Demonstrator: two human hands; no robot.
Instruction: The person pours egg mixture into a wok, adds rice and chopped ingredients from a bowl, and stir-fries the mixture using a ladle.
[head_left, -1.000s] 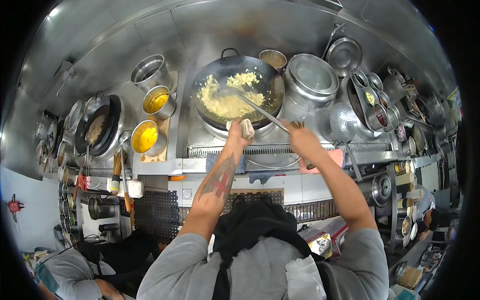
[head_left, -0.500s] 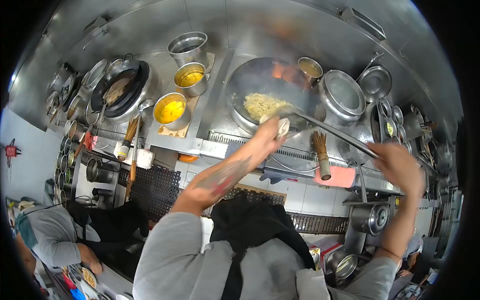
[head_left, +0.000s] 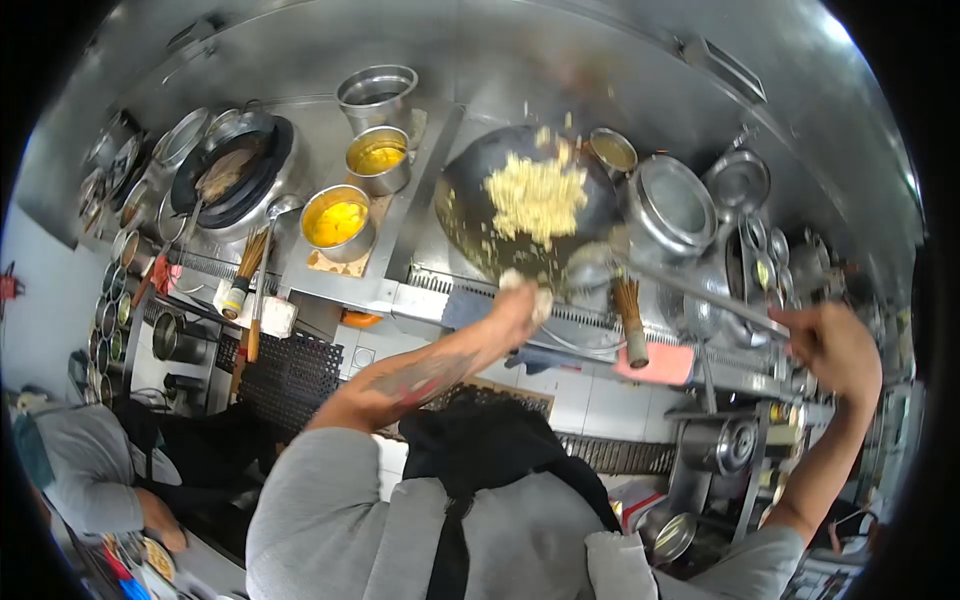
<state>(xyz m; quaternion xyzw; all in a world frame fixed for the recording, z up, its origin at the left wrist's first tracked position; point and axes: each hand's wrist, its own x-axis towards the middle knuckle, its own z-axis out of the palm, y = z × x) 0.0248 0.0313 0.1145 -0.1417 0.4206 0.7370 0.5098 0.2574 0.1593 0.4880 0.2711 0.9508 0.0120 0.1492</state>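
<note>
My left hand (head_left: 512, 318) is wrapped round the near rim of a dark wok (head_left: 462, 185), with a pale folded cloth (head_left: 541, 303) between palm and metal. Pale yellow chopped food (head_left: 538, 203), perhaps egg or rice, is spread in mid-toss over the wok, with loose bits flying around it. In my right hand (head_left: 830, 348) is the end of a long-handled ladle (head_left: 690, 290). Its blurred bowl hangs by the wok's near right edge.
Steel pots of yellow liquid (head_left: 338, 222) stand left of the wok, near a second burner with a dark wok (head_left: 218, 205). A bamboo brush (head_left: 632, 325), pink cloth (head_left: 658, 364) and lidded pot (head_left: 680, 200) are at right. Another person (head_left: 90, 470) works at lower left.
My left hand has drawn the wok toward me, and the food has spread upward into the air. My right hand and ladle have moved right and nearer. The flames behind the wok no longer show.
</note>
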